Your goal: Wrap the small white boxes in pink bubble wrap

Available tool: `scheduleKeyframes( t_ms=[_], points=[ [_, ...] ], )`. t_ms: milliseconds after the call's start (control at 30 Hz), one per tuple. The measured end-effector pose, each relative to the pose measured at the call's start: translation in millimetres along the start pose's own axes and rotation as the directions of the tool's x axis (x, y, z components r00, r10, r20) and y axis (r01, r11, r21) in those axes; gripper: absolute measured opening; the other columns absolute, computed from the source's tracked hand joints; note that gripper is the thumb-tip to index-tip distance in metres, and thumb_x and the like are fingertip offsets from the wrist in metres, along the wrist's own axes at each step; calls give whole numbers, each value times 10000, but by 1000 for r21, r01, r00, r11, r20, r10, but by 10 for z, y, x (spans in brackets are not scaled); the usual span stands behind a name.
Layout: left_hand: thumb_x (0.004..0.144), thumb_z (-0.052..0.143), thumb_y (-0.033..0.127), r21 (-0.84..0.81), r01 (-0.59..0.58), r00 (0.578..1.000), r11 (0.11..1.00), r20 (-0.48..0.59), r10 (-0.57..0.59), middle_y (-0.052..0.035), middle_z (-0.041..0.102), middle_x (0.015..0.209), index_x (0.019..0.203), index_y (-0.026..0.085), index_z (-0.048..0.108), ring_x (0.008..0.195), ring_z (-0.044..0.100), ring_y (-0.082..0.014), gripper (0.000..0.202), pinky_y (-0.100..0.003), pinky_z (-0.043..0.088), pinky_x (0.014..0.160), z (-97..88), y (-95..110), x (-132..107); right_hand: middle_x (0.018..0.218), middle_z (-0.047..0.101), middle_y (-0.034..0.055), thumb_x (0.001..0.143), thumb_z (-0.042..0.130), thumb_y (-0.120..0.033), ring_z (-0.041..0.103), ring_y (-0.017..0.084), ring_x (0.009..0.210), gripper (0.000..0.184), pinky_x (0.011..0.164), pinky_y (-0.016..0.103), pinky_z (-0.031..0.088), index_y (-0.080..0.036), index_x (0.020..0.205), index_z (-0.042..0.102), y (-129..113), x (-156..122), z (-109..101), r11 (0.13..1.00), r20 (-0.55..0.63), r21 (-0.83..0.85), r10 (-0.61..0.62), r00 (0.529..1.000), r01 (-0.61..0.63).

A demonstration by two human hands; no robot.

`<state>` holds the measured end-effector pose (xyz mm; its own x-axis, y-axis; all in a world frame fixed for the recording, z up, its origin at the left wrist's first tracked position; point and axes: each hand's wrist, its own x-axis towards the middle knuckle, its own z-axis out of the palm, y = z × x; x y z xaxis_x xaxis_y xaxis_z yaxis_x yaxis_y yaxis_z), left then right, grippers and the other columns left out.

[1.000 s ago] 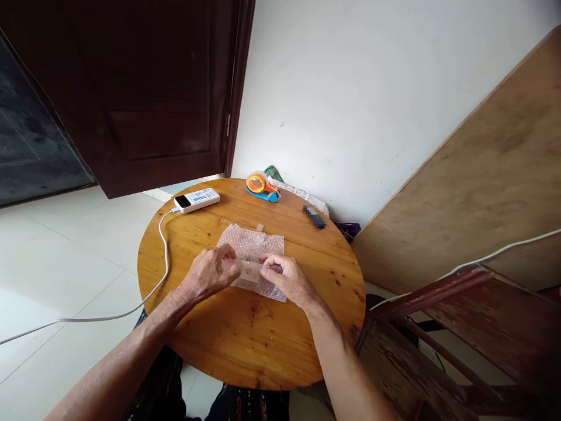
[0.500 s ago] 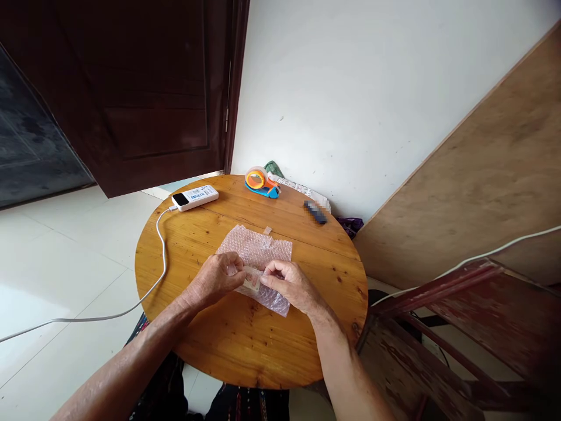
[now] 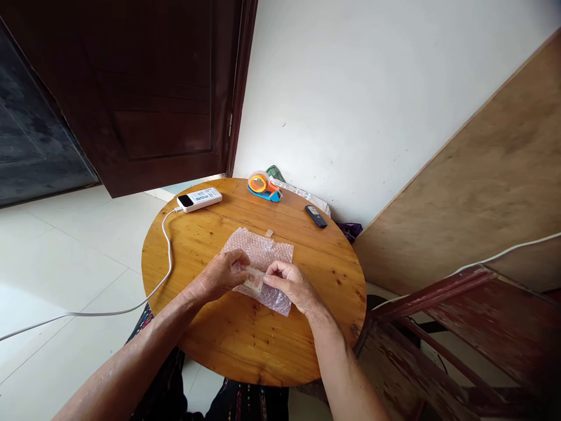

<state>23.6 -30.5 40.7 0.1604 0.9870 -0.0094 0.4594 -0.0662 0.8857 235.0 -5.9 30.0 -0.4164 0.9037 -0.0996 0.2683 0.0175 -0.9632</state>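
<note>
A sheet of bubble wrap (image 3: 263, 251) lies flat in the middle of the round wooden table (image 3: 245, 339). On its near part sits a small pale object with red print (image 3: 254, 281), partly hidden by fingers. My left hand (image 3: 221, 276) pinches the object's left end. My right hand (image 3: 291, 285) pinches its right end, fingers curled and resting on the wrap. A short strip of tape (image 3: 269, 233) sticks out at the wrap's far edge.
At the table's far side are a white power bank (image 3: 199, 199) with a white cable (image 3: 166, 257) trailing off left, an orange and blue tape dispenser (image 3: 262, 185) and a small dark device (image 3: 315, 216). A wooden board (image 3: 482, 175) leans right; a red wooden chair (image 3: 460, 333) stands beside the table.
Both hands have drawn closer together over the small object and pulled slightly toward me. The bubble wrap has shifted a little with them.
</note>
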Motion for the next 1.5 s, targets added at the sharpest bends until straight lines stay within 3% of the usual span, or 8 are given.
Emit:
scheduleKeyframes(
  t_ms=[200,333,433,533,767,1000,1267,1500],
  points=[
    [689,599,302,-27,25,999,999,32,-24,17,573,732,880,174,669,709,496,-150,240,-247,367,638,0,-9,9,655,558,-35,698,701,-379,466,115,603,223,583,241,355,-184,715,593,4,28,-12,1000,1,27,2,1000,-2],
    [699,614,318,8,11,999,1000,50,-11,29,555,688,835,182,667,671,477,-141,200,-239,347,600,-13,-4,16,674,576,-19,765,621,-300,502,133,617,117,600,257,389,-192,726,603,-117,-43,-43,974,-122,-208,-120,985,93],
    [703,620,320,26,-9,999,1000,40,8,25,574,699,825,181,666,683,497,-145,190,-241,360,611,-12,-14,25,787,636,14,855,554,-221,576,166,741,96,694,283,442,-207,787,620,-333,-198,10,849,-184,-474,-354,917,233],
    [718,609,313,32,-50,999,998,22,49,9,627,755,842,176,679,733,542,-156,198,-247,394,660,0,-25,38,950,674,44,914,517,-151,607,191,907,154,846,326,465,-214,887,655,-516,-332,153,672,10,-633,-488,873,384],
    [749,617,396,36,-44,999,998,11,44,-9,666,781,860,175,695,776,580,-177,259,-255,428,690,-41,-27,19,980,680,63,915,533,-85,580,223,950,177,891,379,462,-195,902,672,-456,-328,384,424,201,-821,-413,888,383],
    [778,551,319,-17,20,998,1000,-61,-21,-27,689,827,1016,161,675,711,592,-158,312,-231,425,609,-163,-211,-57,1058,635,71,896,565,-83,553,235,1014,227,923,396,458,-192,1080,640,-470,-333,358,413,240,-828,-353,905,380],
    [734,558,171,278,144,983,950,-147,-106,-1,639,711,1048,187,676,650,575,-168,336,-243,385,586,-133,-203,-40,1041,619,63,876,576,-82,552,234,990,248,890,390,473,-210,1082,629,-481,-260,363,384,248,-842,-347,904,378],
    [793,586,270,469,168,975,867,-210,-76,-116,668,1070,1115,185,643,1014,640,-276,338,-320,472,828,-147,-200,-87,1088,616,68,864,591,-93,551,238,1026,255,900,393,469,-219,1084,621,-476,-265,353,354,269,-847,-357,895,396]
  ],
)
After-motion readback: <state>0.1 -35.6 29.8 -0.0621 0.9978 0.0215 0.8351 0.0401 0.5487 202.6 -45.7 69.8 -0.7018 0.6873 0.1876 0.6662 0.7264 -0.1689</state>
